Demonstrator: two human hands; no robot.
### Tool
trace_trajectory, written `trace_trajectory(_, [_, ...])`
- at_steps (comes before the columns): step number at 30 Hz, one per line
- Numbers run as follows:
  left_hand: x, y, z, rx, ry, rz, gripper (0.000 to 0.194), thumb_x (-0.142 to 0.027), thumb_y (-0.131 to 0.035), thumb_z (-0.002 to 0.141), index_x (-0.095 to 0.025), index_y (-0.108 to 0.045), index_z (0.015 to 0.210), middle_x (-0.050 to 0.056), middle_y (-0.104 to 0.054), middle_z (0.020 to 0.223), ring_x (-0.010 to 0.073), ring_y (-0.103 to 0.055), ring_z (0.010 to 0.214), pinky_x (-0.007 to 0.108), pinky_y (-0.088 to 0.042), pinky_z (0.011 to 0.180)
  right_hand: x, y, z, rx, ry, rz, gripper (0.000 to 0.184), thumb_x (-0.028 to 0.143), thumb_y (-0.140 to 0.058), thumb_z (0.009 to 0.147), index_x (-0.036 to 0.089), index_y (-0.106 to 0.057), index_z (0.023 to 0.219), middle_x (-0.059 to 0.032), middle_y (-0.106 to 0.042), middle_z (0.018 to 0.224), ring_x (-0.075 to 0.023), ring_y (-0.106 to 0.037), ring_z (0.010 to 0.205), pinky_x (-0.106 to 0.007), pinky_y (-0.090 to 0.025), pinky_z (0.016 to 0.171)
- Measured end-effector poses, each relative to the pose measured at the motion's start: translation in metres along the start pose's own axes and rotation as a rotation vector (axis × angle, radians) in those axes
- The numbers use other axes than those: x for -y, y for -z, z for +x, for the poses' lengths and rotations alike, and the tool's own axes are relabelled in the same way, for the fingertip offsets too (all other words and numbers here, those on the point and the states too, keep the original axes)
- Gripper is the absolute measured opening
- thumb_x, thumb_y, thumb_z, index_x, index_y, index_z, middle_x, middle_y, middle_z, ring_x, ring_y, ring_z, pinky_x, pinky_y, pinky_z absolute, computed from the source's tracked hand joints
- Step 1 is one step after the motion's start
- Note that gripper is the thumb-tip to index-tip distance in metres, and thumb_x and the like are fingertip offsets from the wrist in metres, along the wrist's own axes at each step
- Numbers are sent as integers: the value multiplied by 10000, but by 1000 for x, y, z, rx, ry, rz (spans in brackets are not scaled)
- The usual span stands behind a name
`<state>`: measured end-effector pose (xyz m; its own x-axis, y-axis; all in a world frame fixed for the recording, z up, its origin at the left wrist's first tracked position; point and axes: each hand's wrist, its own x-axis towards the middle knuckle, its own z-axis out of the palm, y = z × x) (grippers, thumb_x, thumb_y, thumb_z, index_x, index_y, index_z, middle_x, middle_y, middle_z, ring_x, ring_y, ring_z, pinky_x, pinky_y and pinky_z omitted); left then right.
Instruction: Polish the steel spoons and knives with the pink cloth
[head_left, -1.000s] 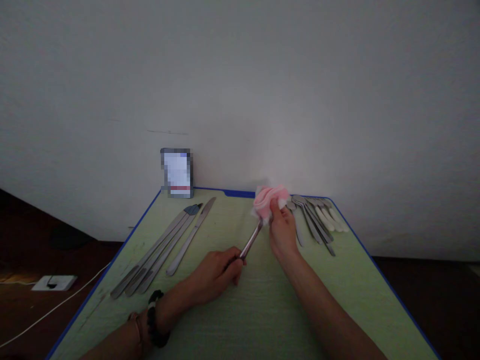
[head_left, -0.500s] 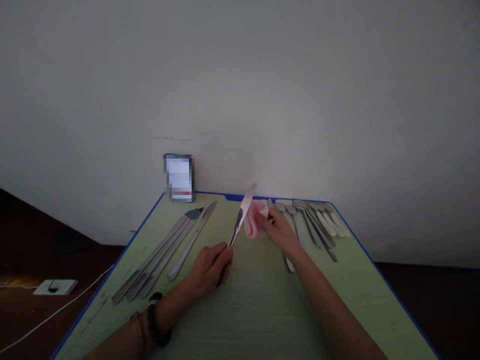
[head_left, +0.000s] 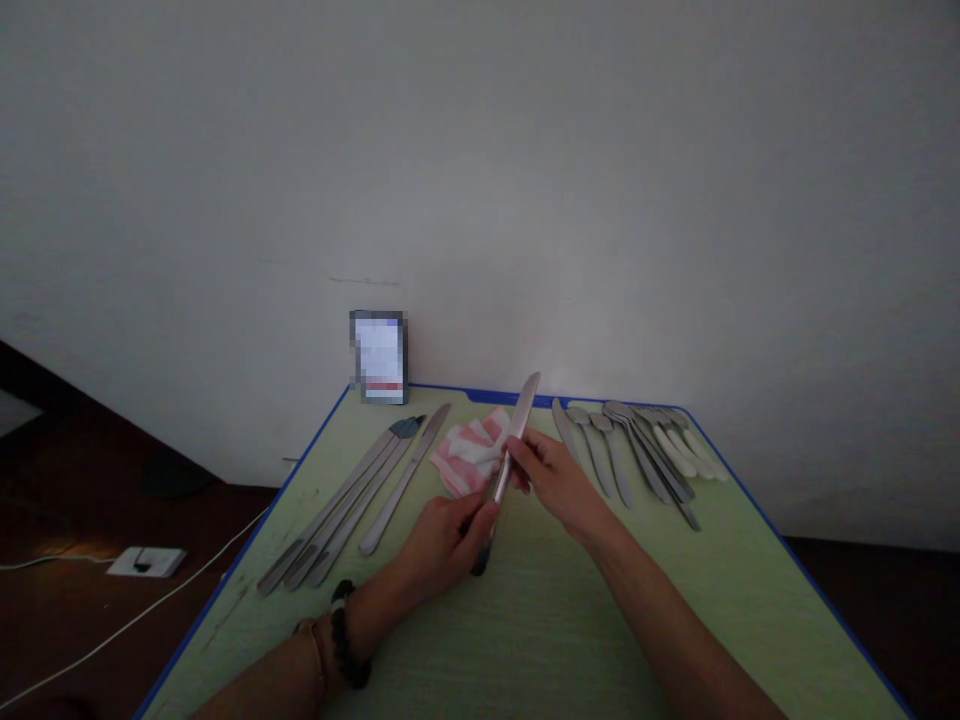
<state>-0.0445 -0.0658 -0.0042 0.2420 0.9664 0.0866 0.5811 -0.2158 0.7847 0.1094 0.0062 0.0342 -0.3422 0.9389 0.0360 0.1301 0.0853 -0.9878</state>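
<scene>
My left hand (head_left: 448, 537) is closed round the handle of a steel table knife (head_left: 514, 440), whose blade points up and away toward the wall. My right hand (head_left: 551, 478) pinches the same knife near the middle of its length. A pink and white striped cloth (head_left: 471, 457) lies on the green table (head_left: 525, 620) just left of the blade, touching neither hand that I can see. A dark bead bracelet sits on my left wrist.
Several knives (head_left: 352, 495) lie side by side at the left of the table. Several spoons and other cutlery (head_left: 637, 455) lie at the back right. A small blurred card (head_left: 379, 356) leans on the white wall. A white cable and socket (head_left: 146, 562) lie on the floor at left.
My right hand has let the pink cloth drop onto the table and moved onto the knife. The knife has swung from leaning right to pointing up and away.
</scene>
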Motion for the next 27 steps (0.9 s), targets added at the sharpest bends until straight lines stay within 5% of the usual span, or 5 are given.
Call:
trace_trajectory(7, [0, 34, 18, -28, 191, 404, 281, -348, -349, 919, -173, -548, 825, 28, -621, 688, 149, -564, 609, 250, -365, 577, -16, 58, 14, -30, -34, -586, 277, 273, -537, 784, 208, -482, 520, 39, -470, 444, -111, -410, 453, -244, -275, 484])
trace_trajectory(13, [6, 85, 25, 97, 429, 805, 256, -334, -419, 889, -145, -566, 980, 130, -631, 1018, 268, -638, 877, 347, -476, 694, -36, 62, 18, -124, -162, -973, 133, 213, -560, 784, 185, -561, 653, -46, -604, 597, -167, -550, 586, -266, -336, 557])
trace_trajectory(21, [-1, 83, 22, 223, 461, 918, 284, -224, -394, 886, -124, -638, 993, 180, -627, 1067, 306, -647, 943, 400, -518, 727, -32, 65, 16, -187, -158, -1173, 87, 249, -592, 775, 170, -614, 803, -102, -656, 762, -228, -615, 734, -304, -401, 625])
trace_trajectory(24, [-4, 79, 22, 213, 473, 904, 302, -162, -381, 864, -101, -652, 982, 208, -657, 1019, 299, -662, 904, 399, -517, 736, -22, 52, 11, -183, -30, -1171, 231, 173, -521, 792, 156, -601, 1008, -132, -645, 997, -240, -609, 867, -336, -437, 719])
trace_trajectory(27, [-6, 73, 18, 237, 470, 889, 288, -114, -411, 813, -82, -667, 941, 224, -678, 961, 295, -670, 875, 378, -517, 735, -18, 25, 4, -31, 291, -1128, 492, 39, -455, 741, 206, -553, 1194, -104, -553, 1260, -248, -513, 1117, -388, -406, 912])
